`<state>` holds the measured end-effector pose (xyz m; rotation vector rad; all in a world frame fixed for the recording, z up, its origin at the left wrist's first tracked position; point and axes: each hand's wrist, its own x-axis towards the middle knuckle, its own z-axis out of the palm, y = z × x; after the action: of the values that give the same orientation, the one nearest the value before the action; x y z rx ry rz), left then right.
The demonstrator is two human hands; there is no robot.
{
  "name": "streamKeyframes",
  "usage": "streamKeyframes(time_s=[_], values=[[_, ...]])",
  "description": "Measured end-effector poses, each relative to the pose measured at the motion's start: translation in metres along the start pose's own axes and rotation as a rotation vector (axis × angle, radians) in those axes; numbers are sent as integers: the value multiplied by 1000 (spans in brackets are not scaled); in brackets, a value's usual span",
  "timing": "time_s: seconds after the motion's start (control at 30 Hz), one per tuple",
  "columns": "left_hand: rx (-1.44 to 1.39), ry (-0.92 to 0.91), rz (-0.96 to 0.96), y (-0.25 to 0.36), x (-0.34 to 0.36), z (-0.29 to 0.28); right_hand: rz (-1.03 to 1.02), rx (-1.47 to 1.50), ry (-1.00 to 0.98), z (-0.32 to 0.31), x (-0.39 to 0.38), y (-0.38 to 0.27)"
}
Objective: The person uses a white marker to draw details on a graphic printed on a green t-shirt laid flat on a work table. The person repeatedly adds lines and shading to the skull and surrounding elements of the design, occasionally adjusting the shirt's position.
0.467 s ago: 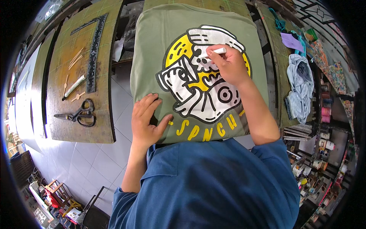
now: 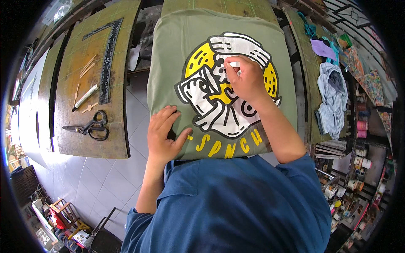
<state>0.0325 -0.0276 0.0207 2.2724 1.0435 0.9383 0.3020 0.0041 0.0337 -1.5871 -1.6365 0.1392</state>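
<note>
Head view shows the right grip (image 2: 249,80) pinched around a white pen-like tool (image 2: 236,64) over the upper part of a large cartoon print (image 2: 228,111), its knuckles covering some of the skull face. Whether the tool's tip touches the fabric cannot be told. The print, in white, yellow and black, is on an olive-green shirt (image 2: 173,55) spread on the middle counter (image 2: 219,5), in front of the person, with an arc of yellow lettering (image 2: 230,148) below the figure. The left grip (image 2: 166,134) holds nothing; it rests palm down on the shirt's lower left part, thumb spread away from the fingers. On the left counter (image 2: 93,149) lie a black angled ruler (image 2: 110,63), thin wooden sticks (image 2: 87,66), a pale tube with a dark end (image 2: 86,97) and black-handled scissors (image 2: 96,127). Light-blue garments (image 2: 332,97) lie heaped on the right counter (image 2: 311,80), just below a purple cloth (image 2: 323,49).
</note>
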Motion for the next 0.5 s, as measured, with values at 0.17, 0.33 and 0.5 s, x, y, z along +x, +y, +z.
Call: streamKeyframes(time_s=[0.17,0.33,0.5], values=[[8,5,1,0,0,0,301,226,-109,-3,-1,-6],[5,6,3,1,1,0,149,66,-3,0,-1,-5],[22,2,1,1,0,0,325,278,-107,-2,1,-15]])
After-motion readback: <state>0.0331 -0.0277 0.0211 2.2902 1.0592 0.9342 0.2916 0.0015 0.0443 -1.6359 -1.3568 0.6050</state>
